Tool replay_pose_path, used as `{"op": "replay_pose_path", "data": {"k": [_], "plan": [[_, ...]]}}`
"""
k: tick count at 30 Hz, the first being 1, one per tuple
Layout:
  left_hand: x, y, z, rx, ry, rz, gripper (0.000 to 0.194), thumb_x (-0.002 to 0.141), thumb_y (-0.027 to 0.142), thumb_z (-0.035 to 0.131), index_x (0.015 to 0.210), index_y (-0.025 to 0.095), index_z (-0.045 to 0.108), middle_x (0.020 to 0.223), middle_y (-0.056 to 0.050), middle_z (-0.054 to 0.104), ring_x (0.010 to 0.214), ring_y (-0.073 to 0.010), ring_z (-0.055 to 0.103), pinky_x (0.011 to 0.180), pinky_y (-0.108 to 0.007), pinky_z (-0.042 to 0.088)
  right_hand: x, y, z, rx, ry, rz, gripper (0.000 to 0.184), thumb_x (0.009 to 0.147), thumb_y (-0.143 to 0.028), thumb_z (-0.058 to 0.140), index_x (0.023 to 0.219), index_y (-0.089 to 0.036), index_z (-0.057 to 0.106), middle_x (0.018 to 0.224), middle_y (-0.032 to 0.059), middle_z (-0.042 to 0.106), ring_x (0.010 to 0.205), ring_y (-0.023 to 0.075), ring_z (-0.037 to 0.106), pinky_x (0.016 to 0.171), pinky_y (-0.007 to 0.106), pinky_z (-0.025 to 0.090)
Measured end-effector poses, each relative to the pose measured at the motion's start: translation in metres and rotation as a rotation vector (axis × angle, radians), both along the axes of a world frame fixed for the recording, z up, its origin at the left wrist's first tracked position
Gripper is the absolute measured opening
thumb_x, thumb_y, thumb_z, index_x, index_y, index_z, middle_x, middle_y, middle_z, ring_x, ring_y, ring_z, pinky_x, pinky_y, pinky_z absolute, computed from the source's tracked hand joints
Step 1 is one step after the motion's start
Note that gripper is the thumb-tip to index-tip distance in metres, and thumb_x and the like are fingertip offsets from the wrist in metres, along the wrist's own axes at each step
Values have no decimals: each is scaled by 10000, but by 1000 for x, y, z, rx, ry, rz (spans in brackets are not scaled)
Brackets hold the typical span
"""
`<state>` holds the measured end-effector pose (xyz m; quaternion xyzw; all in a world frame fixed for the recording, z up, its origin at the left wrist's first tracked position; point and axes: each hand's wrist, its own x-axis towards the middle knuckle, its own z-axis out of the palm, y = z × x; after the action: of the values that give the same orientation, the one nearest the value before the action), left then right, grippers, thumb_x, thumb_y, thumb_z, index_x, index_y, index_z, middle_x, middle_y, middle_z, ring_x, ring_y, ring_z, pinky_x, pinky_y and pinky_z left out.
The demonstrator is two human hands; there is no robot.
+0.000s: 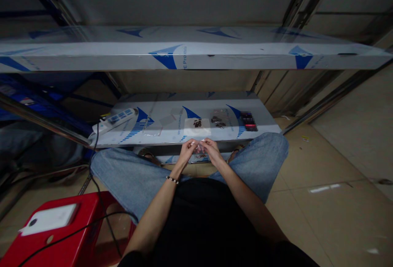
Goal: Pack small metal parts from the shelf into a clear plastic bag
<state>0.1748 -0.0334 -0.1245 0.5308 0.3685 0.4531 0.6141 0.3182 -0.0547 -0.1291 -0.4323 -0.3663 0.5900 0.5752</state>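
One clear-plastic item [201, 148] between left hand [188, 149] and right hand [211, 148], in the pinch of both.

Left grip [188, 148] meets right grip [211, 149], both pinching.

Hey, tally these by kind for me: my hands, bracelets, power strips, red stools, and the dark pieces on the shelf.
Hands: 2 (left hand, right hand)
Bracelet: 1
Power strip: 1
Red stool: 1
Total: 5, leaving out the dark pieces, too small to count.
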Motion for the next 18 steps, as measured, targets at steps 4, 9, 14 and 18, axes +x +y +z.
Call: {"op": "replay_pose_path", "data": {"k": [4,9,14,18], "plan": [[0,-3,8,46,-2,-12,280,832,422,710,754,161,645,623,-4,624,576,-143,565,596,-261,459,-2,-2,0,19,1,44,357,748,-533,785,787,-219,618,602,-26,601,562,142,529,529,248,358],[-2,-1,5,14,50,-5,306,766,432,768,724,151,656,608,-9,636,571,-142,576,601,-259,467,-4,-1,-2,41,-100,6,399,702,-547,808,741,-224,577,622,-26,602,567,142,529,553,250,380],[-3,-1,-2,-174,-36,70,378,695,477,834,698,142,658,659,-52,699,583,-163,634,589,-279,508,1,1,2,53,-157,-86,385,638,-496,839,620,-217,575,603,-11,604,586,154,530,576,264,401],[-4,0,0,-217,-36,74,423,646,504,876,740,132,698,720,-93,747,598,-187,680,573,-289,539,6,2,0,44,-188,-127,311,635,-477,834,653,-205,685,635,27,663,597,179,558,592,292,421]]}}
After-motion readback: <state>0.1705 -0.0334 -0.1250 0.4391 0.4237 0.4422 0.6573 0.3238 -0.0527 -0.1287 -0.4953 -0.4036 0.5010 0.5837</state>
